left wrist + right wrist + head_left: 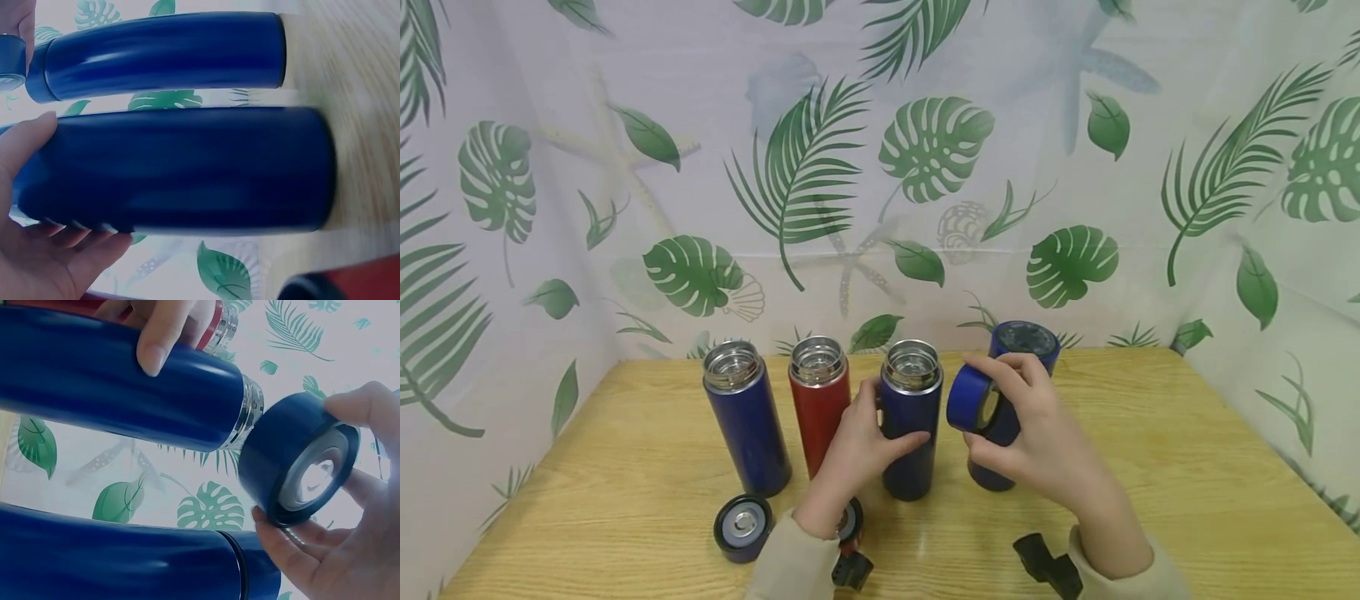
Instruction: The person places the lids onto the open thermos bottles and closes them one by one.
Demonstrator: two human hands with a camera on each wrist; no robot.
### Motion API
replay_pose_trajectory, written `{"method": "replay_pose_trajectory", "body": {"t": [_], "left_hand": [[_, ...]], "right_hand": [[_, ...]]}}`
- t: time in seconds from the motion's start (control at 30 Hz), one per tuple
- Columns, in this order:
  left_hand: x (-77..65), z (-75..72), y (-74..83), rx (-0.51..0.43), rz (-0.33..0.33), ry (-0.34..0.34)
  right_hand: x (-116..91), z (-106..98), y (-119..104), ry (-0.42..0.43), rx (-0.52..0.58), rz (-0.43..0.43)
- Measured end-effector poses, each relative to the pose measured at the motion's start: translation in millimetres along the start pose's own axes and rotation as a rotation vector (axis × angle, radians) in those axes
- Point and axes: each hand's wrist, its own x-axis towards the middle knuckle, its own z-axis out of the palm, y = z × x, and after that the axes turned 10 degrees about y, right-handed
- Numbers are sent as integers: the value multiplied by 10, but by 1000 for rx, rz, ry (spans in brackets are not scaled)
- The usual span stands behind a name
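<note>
My left hand (859, 446) grips an open blue thermos bottle (912, 467) that stands upright, thumb across its front and fingers round its far side. Its steel neck shows bare. Held in my right hand (1048, 437) is a blue lid (275, 459), pinched at its edges between thumb and fingers. The lid is tilted on its side, its inner face turned toward my right palm, just right of the open bottle's neck. Partly hidden behind the right hand stands another blue thermos bottle (991, 477), with its lid on.
Left of my hand stand an open red thermos bottle (816, 417) and an open blue one (748, 442). A blue lid (742, 550) lies inner face up near the table's (625, 483) front left. A red lid (850, 543) is partly hidden by my left wrist. Patterned cloth (850, 167) hangs behind.
</note>
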Motion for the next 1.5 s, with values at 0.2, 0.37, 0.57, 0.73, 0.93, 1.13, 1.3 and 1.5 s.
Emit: {"method": "replay_pose_trajectory", "body": {"t": [0.2, 0.37, 0.57, 0.73, 0.93, 1.13, 1.3, 1.5], "left_hand": [[-12, -59, 11, -19, 19, -85], [-19, -99, 27, -40, 2, -146], [-22, -144, 19, -70, -5, -214], [-24, -174, 16, -90, -11, -260], [-28, -214, 28, -80, -2, -300], [-28, -242, 39, -100, 28, -329], [-25, -243, 35, -118, 30, -342], [-27, -245, 35, -120, 26, -353]], "right_hand": [[3, -12, -9, 59, 51, 6], [11, -5, -19, 103, 83, -8], [7, -2, -29, 135, 129, -11], [3, 1, -40, 132, 144, 24], [5, 5, -58, 179, 170, 27], [2, 15, -94, 210, 196, 37], [8, 26, -100, 202, 167, 6], [13, 38, -82, 246, 166, -45]]}}
